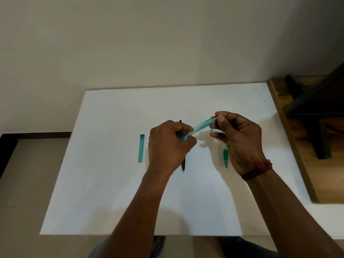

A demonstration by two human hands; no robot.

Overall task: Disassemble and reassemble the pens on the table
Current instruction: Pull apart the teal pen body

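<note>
Teal pen (202,126) is being clamped in left hand (168,144) and right hand (240,140) grips, cap (141,148) off to its left, black pen (183,164) and green pen (225,158) beneath seemingly being left for later.

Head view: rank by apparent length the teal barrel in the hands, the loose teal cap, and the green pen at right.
1. teal barrel, raised nearer the camera, so its lead is unsure.
2. teal cap.
3. green pen, partly hidden behind the right hand, so its place is unsure.
</note>
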